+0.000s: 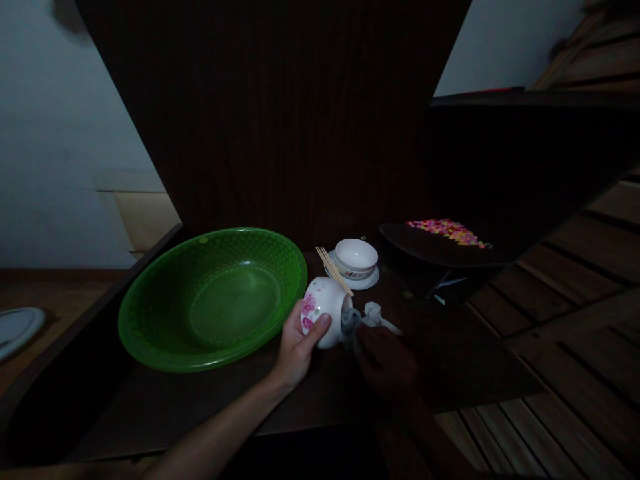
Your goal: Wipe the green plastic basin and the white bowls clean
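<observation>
My left hand grips a white bowl with pink flowers, tipped on its side with its mouth to the right. In deep shadow, my right hand presses a pale cloth into the bowl's mouth; its fingers look closed on the cloth. Just behind the tipped bowl lie thin wooden chopsticks. Further back, a second white bowl sits on a small white plate.
A large green plastic basin stands left of the hands on a dark table. A dark tray with a bright pink-and-yellow patch lies at the right. Wooden slat flooring is at right, and a pale dish sits at far left.
</observation>
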The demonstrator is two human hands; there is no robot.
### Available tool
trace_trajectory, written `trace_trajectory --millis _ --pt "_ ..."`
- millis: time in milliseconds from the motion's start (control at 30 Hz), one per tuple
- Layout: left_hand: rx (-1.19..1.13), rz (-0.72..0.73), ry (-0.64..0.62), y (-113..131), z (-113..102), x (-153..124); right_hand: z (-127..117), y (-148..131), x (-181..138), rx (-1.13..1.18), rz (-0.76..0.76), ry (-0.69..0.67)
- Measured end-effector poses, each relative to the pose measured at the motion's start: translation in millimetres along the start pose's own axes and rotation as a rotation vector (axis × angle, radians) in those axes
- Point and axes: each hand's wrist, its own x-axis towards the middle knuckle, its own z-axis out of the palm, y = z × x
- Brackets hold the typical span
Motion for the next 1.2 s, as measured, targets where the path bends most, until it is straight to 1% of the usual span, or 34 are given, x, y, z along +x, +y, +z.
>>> trace_trajectory --millis 33,67,133,200,300,367,467,633,767,867,1067,1133,1200 --pt "-0.012 -0.002 -0.002 -0.6 -0.4 -0.1 1.8 4.4 -3.5 -0.022 0.020 0.020" --pt "-0.022 -0.003 -0.006 -1.3 -0.8 -0.4 3.8 8.8 -7.1 -0.037 0.071 0.040" --pt "-0.030 -0.004 -0.019 -2.4 -1.6 -1.1 7.9 16.7 -12.7 -0.037 0.245 0.063" --pt "-0.020 -0.006 -0.042 -3.1 -2.2 -1.8 10.7 22.4 -13.4 0.020 0.451 0.061" --pt "0.012 -0.019 -0.079 -2.3 -2.1 -3.0 10.4 26.0 -3.5 0.174 0.745 0.045" --pt "0.035 -0.034 -0.100 -0.2 -1.0 -4.2 8.0 25.8 7.6 0.284 0.913 0.015" --pt "0.090 -0.045 -0.136 3.9 1.2 -6.5 4.2 23.7 23.9 0.379 1.068 -0.005" --pt "0.187 -0.011 -0.133 7.3 2.6 -8.0 -0.2 28.3 36.7 0.435 1.153 -0.047" --pt "0.199 -0.015 -0.114 5.1 1.7 -6.2 -10.1 46.0 40.1 0.475 1.185 -0.016" --pt "0.215 -0.019 -0.116 3.6 1.3 -5.5 -20.3 56.9 46.7 0.510 1.190 -0.040" --pt "0.260 -0.013 -0.109 4.4 1.0 -5.1 -34.6 55.9 66.7 0.490 1.124 -0.161" --pt "0.266 -0.016 -0.101 4.9 1.1 -4.5 -38.7 57.2 71.7 0.405 1.076 -0.210" --pt "0.268 -0.020 -0.091 5.5 1.4 -3.7 -43.0 61.9 75.5 0.295 0.985 -0.277"
